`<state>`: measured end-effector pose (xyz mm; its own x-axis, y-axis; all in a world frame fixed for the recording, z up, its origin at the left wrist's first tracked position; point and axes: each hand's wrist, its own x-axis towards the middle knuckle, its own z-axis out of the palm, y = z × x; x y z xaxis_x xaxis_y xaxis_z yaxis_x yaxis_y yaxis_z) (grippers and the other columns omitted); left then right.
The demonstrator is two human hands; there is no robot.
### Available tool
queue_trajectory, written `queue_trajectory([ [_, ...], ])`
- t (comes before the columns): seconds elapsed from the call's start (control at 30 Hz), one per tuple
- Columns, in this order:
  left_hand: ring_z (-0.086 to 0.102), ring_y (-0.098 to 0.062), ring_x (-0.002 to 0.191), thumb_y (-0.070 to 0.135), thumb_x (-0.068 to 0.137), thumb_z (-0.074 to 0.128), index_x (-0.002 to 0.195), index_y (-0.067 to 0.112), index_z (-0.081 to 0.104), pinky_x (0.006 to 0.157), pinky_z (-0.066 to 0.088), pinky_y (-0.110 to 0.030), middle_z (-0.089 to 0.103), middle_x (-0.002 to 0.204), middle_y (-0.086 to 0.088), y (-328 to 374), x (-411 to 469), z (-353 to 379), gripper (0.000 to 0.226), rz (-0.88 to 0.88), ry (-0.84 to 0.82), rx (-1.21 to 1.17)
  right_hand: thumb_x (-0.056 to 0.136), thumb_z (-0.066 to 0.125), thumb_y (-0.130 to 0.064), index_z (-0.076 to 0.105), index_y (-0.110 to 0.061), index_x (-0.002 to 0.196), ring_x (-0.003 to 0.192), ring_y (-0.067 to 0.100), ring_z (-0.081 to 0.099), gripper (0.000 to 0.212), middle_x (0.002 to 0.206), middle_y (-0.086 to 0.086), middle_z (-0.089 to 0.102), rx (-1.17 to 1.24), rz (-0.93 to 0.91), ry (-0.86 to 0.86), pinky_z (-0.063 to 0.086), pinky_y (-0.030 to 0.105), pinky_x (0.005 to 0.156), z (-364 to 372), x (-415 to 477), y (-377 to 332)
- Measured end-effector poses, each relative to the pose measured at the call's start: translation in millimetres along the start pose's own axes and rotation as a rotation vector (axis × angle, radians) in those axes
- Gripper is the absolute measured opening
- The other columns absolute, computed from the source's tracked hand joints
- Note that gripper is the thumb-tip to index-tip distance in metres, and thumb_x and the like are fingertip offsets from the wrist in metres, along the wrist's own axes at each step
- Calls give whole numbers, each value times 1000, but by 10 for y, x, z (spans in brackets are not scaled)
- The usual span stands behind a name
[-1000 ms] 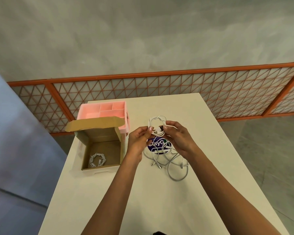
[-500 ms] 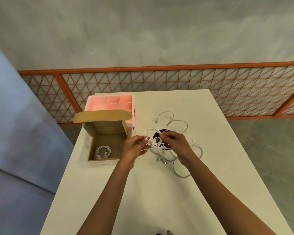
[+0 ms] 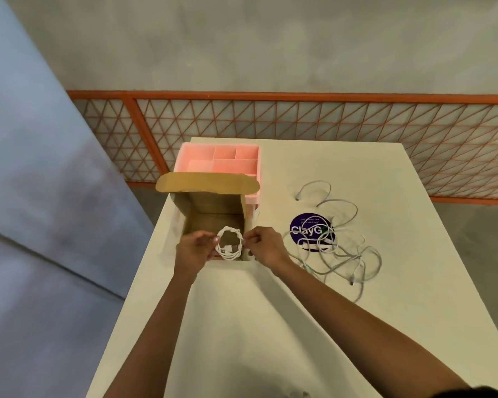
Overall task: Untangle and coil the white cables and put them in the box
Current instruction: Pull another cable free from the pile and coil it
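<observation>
A small coiled white cable (image 3: pixel 229 244) hangs over the open cardboard box (image 3: pixel 213 208), held on both sides. My left hand (image 3: pixel 194 248) pinches its left edge and my right hand (image 3: pixel 263 247) pinches its right edge. The box stands at the table's left edge with its lid flap up. My hands hide the box floor, so the coil put there earlier cannot be seen. A loose tangle of white cables (image 3: pixel 335 248) lies on the table to the right, partly over a round purple sticker (image 3: pixel 306 229).
A pink compartment tray (image 3: pixel 222 159) stands right behind the cardboard box. The white table (image 3: pixel 270 326) drops off close to the box on the left. An orange lattice fence (image 3: pixel 299 119) runs behind the table's far edge.
Both hands carried the coiled cable leftward from above the purple sticker to over the open box. The view shifted left, and the loose tangle now lies uncovered on the right.
</observation>
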<state>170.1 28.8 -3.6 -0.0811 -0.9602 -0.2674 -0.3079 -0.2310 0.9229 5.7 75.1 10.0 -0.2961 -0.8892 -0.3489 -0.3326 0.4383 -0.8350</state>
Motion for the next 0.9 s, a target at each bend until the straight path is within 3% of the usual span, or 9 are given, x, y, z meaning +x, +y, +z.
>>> queue_trajectory([
  [0.13, 62, -11, 52, 7, 85, 70, 89, 3, 66, 54, 56, -28, 68, 76, -11, -107, 283, -58, 7, 31, 12, 146, 93, 50, -13, 68, -10, 110, 99, 26, 64, 25, 114, 11, 68, -88, 31, -53, 48, 28, 83, 125, 166, -79],
  [0.23, 62, -21, 67, 13, 81, 74, 88, 5, 72, 67, 53, -32, 70, 78, -12, -179, 461, -33, 11, 116, 38, 321, 95, 47, -13, 65, -8, 116, 107, 28, 61, 29, 120, 12, 65, -156, 29, -69, 45, 26, 83, 166, 246, -65],
  [0.33, 63, -24, 74, 20, 80, 76, 84, 9, 73, 71, 51, -33, 70, 78, -11, -260, 591, 14, 13, 90, 12, 405, 96, 49, -18, 65, -8, 117, 103, 31, 63, 28, 116, 14, 67, -231, 35, -94, 50, 34, 88, 192, 336, -27],
  [0.43, 64, -25, 81, 27, 80, 75, 86, 12, 74, 76, 54, -37, 71, 81, -8, -335, 648, 37, 17, 57, -4, 487, 96, 48, -24, 67, -10, 113, 92, 31, 66, 28, 104, 14, 69, -358, 19, -109, 55, 37, 82, 219, 400, -31],
  [0.6, 65, -22, 82, 34, 82, 72, 94, 15, 74, 74, 55, -35, 72, 89, -6, -343, 637, 86, 23, 31, -46, 645, 96, 50, -22, 64, -6, 104, 89, 31, 65, 23, 101, 11, 67, -597, -38, -112, 48, 32, 67, 280, 439, -118],
  [0.77, 64, -23, 87, 40, 87, 65, 102, 17, 71, 64, 48, -29, 68, 98, -7, -360, 620, 141, 29, 31, -36, 811, 95, 52, -20, 63, -5, 104, 89, 30, 65, 21, 101, 12, 67, -641, -63, -125, 48, 33, 69, 298, 431, -109],
  [0.9, 62, -25, 91, 37, 88, 64, 104, 16, 70, 66, 47, -30, 66, 101, -8, -370, 610, 175, 26, 56, -17, 837, 95, 50, -18, 60, -8, 113, 96, 31, 63, 23, 109, 12, 64, -782, -130, -141, 46, 33, 73, 279, 383, -24],
])
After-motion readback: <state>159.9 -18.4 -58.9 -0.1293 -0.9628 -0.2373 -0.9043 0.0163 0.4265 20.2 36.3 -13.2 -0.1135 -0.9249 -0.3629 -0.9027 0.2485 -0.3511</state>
